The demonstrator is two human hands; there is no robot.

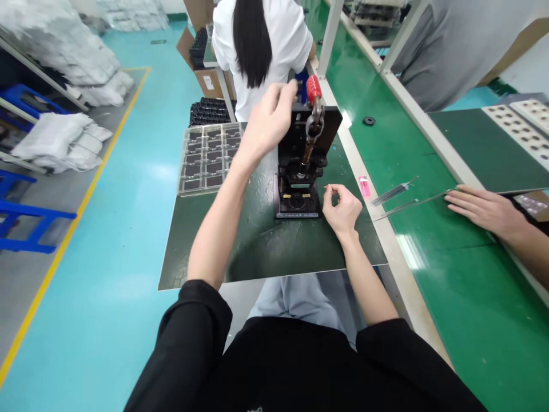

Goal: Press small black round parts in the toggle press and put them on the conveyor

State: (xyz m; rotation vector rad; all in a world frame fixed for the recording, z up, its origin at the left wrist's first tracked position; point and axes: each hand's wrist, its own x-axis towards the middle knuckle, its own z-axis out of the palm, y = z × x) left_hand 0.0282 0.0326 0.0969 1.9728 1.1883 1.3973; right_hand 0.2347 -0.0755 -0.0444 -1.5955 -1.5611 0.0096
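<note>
A black hand press stands on the dark green work mat, its lever with a red grip pointing up. My left hand is raised at the upper left of the press, fingers curled together, a little left of the red grip. What those fingers hold, if anything, is hidden. Low at the right of the press base, my right hand has its thumb and index finger pinched together. Anything between them is too small to name. A black fixture with a round mark and two yellowish strips lies at the foot of the press.
Left of the press lies a clear compartment tray with dark flat pieces. On the right, a green conveyor carries thin strips and a black ring. Another person's hand rests there. A pink tag lies nearby.
</note>
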